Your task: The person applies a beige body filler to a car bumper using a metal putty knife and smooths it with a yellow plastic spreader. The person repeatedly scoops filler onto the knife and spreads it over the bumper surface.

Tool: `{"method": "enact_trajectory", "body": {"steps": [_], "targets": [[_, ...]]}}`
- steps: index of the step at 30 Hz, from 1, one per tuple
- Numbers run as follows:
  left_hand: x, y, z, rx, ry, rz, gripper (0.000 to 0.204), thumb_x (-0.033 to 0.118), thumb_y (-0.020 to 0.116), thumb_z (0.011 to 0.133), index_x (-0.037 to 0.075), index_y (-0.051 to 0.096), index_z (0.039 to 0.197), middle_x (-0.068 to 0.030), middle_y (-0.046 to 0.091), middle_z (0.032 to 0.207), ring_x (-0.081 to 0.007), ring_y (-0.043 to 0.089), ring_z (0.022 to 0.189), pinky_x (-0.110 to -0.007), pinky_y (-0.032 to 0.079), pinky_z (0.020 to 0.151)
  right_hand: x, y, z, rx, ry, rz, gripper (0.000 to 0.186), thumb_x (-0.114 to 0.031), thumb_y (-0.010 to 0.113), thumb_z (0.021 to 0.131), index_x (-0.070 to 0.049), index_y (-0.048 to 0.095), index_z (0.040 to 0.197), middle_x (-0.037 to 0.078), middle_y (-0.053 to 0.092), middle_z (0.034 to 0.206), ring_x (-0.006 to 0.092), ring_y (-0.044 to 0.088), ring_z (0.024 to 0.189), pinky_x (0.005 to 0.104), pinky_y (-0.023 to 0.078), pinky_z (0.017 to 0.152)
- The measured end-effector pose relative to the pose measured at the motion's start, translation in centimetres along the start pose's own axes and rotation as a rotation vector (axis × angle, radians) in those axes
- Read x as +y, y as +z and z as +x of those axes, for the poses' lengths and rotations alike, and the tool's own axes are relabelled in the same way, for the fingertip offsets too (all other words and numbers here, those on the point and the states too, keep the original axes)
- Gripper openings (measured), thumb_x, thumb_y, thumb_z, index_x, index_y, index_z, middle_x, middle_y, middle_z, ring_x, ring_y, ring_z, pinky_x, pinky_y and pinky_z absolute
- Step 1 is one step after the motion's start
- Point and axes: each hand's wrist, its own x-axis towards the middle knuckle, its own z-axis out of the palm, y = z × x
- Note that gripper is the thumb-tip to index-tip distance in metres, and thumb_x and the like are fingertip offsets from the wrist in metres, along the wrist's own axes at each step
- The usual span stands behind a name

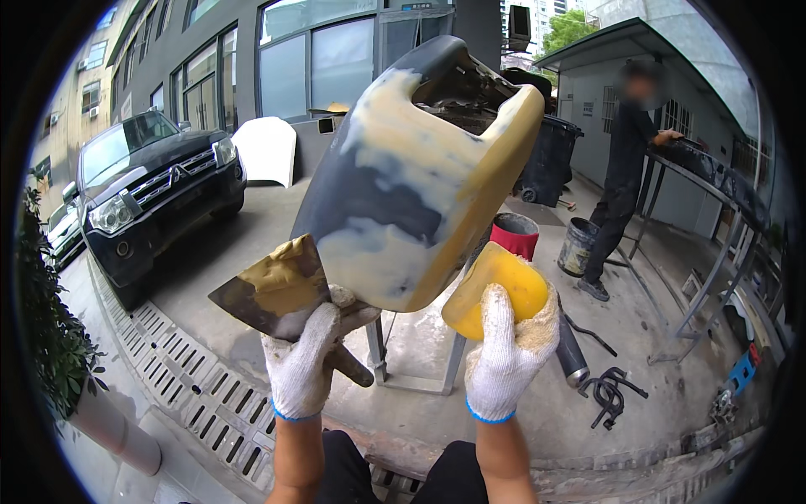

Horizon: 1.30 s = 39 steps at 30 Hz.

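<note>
My left hand (302, 361), in a white knit glove with a blue cuff, grips a wide scraper (243, 298) by its handle. Tan putty (285, 269) is heaped on the blade. My right hand (508, 370), gloved the same way, pinches a yellow plastic spreader (520, 281), with putty smeared on the glove's fingers. Just beyond both tools a large curved body panel (395, 210) rests tilted on a metal stand (453, 370). The panel is dark grey with cream and tan filler patches and has a cut-out at the top.
A dark car (151, 193) and white panel (264, 151) are left. A co-worker (621, 185) stands right at a metal rack (672, 269). Buckets (579, 244), a dark cylinder (573, 361) and black tubes (613, 395) lie or stand rightward. A planter (113, 428) and drain grate (201, 403) are lower left.
</note>
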Motion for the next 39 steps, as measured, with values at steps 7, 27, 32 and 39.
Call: {"method": "enact_trajectory", "body": {"steps": [7,27,32,39], "targets": [[0.3,-0.1,-0.1,0.004,-0.043,-0.047,0.030,0.012,0.058,0.093,-0.008,0.055,0.116,-0.0222,0.066,0.104,-0.0314,0.069,0.091,-0.036,0.060,0.073,0.4,0.9,0.2,0.018,0.016,0.034,0.029,0.001,0.062,0.090,0.007,0.057,0.118,0.013,0.067,0.106,0.0171,0.065,0.094,0.0310,0.055,0.083],[0.8,-0.6,0.2,-0.048,-0.101,-0.035,0.033,0.013,0.055,0.094,-0.010,0.052,0.117,-0.0249,0.065,0.104,-0.0358,0.068,0.096,-0.044,0.060,0.042,-0.6,3.9,-2.0,0.038,-0.095,-0.159,0.027,0.004,0.057,0.091,0.007,0.054,0.117,0.014,0.063,0.110,0.0199,0.063,0.099,0.0327,0.051,0.089],[0.1,-1.3,0.6,-0.079,-0.145,-0.060,0.033,0.012,0.055,0.093,-0.010,0.053,0.117,-0.0246,0.065,0.104,-0.0364,0.068,0.095,-0.043,0.060,0.043,-0.1,2.1,-3.8,-0.302,-0.471,-0.472,0.032,0.010,0.060,0.084,0.006,0.054,0.114,0.016,0.061,0.109,0.0208,0.061,0.098,0.0319,0.049,0.089],[0.6,-0.2,0.3,-0.029,-0.083,-0.060,0.035,0.017,0.056,0.095,-0.014,0.054,0.113,-0.0257,0.068,0.098,-0.0295,0.072,0.081,-0.028,0.054,0.038,-0.7,-0.3,-4.4,0.013,-0.165,-0.209,0.031,0.004,0.054,0.090,0.005,0.048,0.121,0.015,0.059,0.111,0.0201,0.060,0.100,0.0333,0.051,0.089]]}}
